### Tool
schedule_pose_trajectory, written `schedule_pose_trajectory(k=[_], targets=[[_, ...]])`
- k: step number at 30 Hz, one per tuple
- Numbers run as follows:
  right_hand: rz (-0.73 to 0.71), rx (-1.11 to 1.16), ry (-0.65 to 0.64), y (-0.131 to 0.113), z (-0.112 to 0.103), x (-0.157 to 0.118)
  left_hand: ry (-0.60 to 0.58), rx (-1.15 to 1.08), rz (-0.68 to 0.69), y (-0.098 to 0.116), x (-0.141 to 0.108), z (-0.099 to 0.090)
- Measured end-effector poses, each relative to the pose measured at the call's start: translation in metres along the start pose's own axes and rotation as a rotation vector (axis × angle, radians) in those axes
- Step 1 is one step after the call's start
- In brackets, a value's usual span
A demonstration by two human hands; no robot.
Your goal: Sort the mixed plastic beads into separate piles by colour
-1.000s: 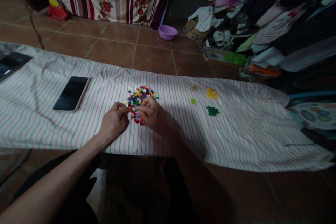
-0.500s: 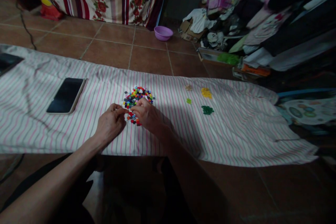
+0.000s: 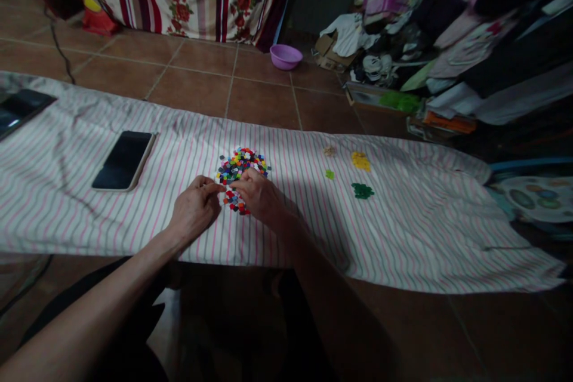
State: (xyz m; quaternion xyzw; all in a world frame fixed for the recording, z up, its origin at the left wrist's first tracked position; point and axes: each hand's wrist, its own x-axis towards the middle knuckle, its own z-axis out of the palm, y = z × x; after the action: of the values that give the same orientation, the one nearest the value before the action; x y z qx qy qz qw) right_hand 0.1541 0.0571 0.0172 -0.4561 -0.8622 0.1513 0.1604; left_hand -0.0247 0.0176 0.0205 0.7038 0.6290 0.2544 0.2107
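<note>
A loose mound of small multicoloured square pieces (image 3: 244, 161) lies on the striped cloth. My left hand (image 3: 197, 206) is at its left edge, thumb and forefinger pressed together. From the right, my right hand (image 3: 262, 194) reaches over the mound with its fingers pinched, its fingertips close to those of the left. Whatever is between the fingers is too small to make out. Part of the mound is hidden under the right hand. Off to the right are separate little groups: beige pieces (image 3: 329, 150), light green pieces (image 3: 330, 174), yellow pieces (image 3: 360, 160) and dark green pieces (image 3: 362, 191).
A phone (image 3: 124, 161) lies left of my hands on the striped cloth (image 3: 425, 215), with a dark device (image 3: 27, 108) at the far left. Beyond the cloth, a purple basin (image 3: 286, 57) stands on the tiled floor. Clothes and boxes are heaped at the back right.
The whole view has shifted a little, so everything appears farther right. Both hands stay at the mound, fingertips still close together. The groups of pieces look the same.
</note>
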Motion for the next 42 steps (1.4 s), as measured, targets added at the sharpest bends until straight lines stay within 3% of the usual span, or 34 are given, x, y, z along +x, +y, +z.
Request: schedule_pose_trajectory(k=[8, 13, 16, 20, 27, 33, 38, 42], targets=[[-0.012, 0.157, 0.169, 0.005, 0.007, 0.003, 0.039, 0.008, 0.053, 0.004, -0.006, -0.005], [-0.020, 0.244, 0.252, 0.012, 0.000, 0.000, 0.120, 0.136, 0.282, 0.011, -0.022, -0.003], [0.005, 0.267, 0.274, 0.016, -0.005, -0.004, 0.057, 0.258, 0.419, 0.013, -0.035, 0.005], [0.049, 0.292, 0.300, 0.021, -0.011, -0.010, 0.018, 0.400, 0.474, 0.013, -0.048, 0.017], [0.084, 0.284, 0.291, 0.027, -0.018, -0.019, -0.020, 0.420, 0.455, 0.008, -0.050, 0.020], [0.057, 0.270, 0.221, 0.032, -0.019, -0.026, -0.021, 0.249, 0.408, -0.001, -0.039, 0.012], [0.057, 0.274, 0.196, 0.033, -0.018, -0.029, 0.122, 0.136, 0.209, -0.007, -0.018, -0.002], [0.020, 0.297, 0.207, 0.033, -0.018, -0.029, 0.133, 0.119, 0.063, -0.004, -0.014, -0.011]])
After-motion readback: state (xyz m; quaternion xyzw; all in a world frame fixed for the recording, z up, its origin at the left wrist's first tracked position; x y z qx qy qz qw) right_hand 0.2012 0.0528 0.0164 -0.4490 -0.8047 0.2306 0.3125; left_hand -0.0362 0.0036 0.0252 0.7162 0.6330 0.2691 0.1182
